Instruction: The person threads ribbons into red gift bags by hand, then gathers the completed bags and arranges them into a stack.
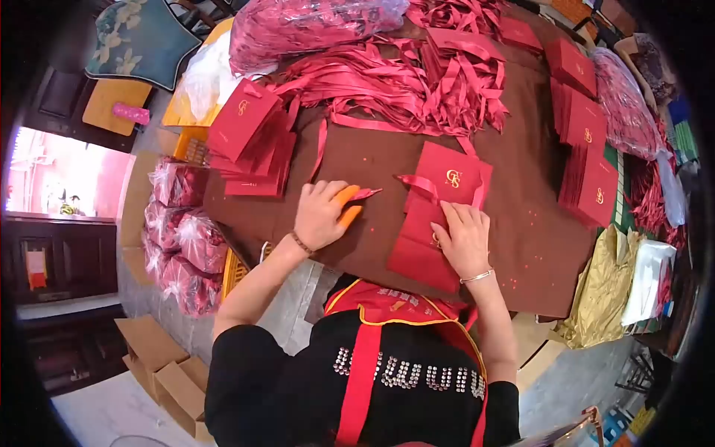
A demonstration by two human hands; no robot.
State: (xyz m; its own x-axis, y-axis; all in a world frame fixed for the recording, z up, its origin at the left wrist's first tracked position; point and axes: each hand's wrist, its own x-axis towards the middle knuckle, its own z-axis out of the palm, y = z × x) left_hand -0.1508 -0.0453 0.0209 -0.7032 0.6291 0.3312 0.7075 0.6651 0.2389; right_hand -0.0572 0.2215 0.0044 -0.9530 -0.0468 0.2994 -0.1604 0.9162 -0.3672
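My left hand [322, 214] is over the brown cloth, with orange coverings, apparently finger covers, on its thumb and forefinger. A short pink-red ribbon [366, 194] with a pointed end sticks out from its fingertips, and the grip is partly hidden. To its right lie red paper gift bags [418, 258] with gold letters, overlapping one another. My right hand [467, 237] lies flat across them, fingers stretched and thumb apart. A ribbon strip [423, 185] crosses the upper bag [451, 165], one end pointing left.
A heap of red ribbons [372, 86] covers the far side of the table. Stacked red bags stand at left [249, 141] and right [585, 134]. Plastic-wrapped bundles [186, 242] and an open cardboard box [167, 369] are on the floor at left. A gold bag [599, 287] stands at right.
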